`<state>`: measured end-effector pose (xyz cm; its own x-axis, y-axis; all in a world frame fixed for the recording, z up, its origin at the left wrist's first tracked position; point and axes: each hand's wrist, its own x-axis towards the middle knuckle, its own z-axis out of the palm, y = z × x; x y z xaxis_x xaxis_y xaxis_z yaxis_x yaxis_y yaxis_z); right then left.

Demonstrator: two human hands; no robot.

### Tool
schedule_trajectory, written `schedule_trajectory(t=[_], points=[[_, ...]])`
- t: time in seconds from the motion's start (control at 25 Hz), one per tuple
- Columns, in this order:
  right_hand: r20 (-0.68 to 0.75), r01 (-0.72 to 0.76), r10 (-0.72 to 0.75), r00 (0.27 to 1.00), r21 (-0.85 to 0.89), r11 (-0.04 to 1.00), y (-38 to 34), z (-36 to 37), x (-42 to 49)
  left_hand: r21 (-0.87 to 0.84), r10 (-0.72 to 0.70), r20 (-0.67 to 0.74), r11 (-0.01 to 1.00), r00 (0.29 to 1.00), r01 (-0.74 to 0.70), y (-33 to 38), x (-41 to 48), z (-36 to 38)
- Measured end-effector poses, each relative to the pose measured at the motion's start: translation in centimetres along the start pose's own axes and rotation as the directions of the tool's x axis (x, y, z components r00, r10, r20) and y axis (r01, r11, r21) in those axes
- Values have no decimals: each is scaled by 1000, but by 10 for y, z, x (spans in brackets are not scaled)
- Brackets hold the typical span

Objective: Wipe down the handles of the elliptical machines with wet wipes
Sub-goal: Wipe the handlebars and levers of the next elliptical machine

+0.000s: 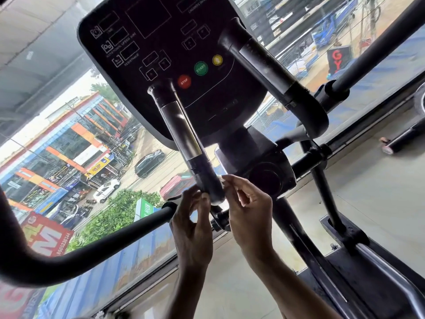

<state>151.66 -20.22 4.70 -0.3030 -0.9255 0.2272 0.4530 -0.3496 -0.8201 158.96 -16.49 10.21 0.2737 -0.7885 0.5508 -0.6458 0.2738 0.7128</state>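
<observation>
Because the lower end of the fixed handle [208, 187] is round, both hands come to it from opposite sides. I judge this is done so that the wet wipe [221, 181] can be drawn around it like a band. The right hand [248, 208] has its thumb and forefinger closed in a pinch on a pale edge of the wipe, just at the right side of the handle; its other fingers are loosely bent. The left hand [193, 217] has curled fingers whose tips meet at the left side of the handle. They seem to pinch the other end, although very little of the wipe shows there. So the wipe lies between the two sets of fingertips, against the black grip below the metal sensor plate [181, 132], under the console [161, 54]. Most of it is hidden behind the handle.
</observation>
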Motion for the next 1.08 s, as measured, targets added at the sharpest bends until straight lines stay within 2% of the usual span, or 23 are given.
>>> schedule_trajectory(t=[0.12, 0.2, 0.28, 0.36, 0.52, 0.6, 0.68, 0.76, 0.96, 1.08], points=[[-26, 112, -109, 994, 112, 987, -18, 11, 2, -39, -41, 2, 998, 999, 41, 0, -1, 0], [-15, 197, -197, 980, 65, 978, -11, 6, -6, -43, -24, 17, 999, 1000, 25, 1, -1, -1], [7, 130, -130, 991, 9, 991, -6, -1, -7, -21, -7, 23, 1000, 1000, 8, 0, -1, -2], [1, 29, -30, 1000, 51, 998, -14, 2, 2, -19, -17, 28, 1000, 999, 17, -1, -1, -2], [-36, 107, -102, 994, 180, 978, -37, 19, 21, -100, -9, 30, 995, 1000, 12, 8, 1, -1], [9, 127, -130, 992, 128, 984, -32, 13, 19, -127, 17, 15, 992, 1000, -15, 13, 9, -2], [46, 59, -63, 997, 85, 995, -26, 7, 16, -136, 48, 6, 990, 999, -47, 16, 16, -2], [49, 58, -63, 997, 90, 994, -31, 12, 22, -166, 37, -1, 985, 999, -37, 20, 18, -1], [106, 310, -314, 943, 50, 949, -36, 21, 45, -224, 6, -26, 975, 1000, -12, 22, 27, -4], [143, 170, -167, 976, -14, 985, -29, 17, 45, -224, -4, -7, 975, 1000, 3, 19, 33, -9]])
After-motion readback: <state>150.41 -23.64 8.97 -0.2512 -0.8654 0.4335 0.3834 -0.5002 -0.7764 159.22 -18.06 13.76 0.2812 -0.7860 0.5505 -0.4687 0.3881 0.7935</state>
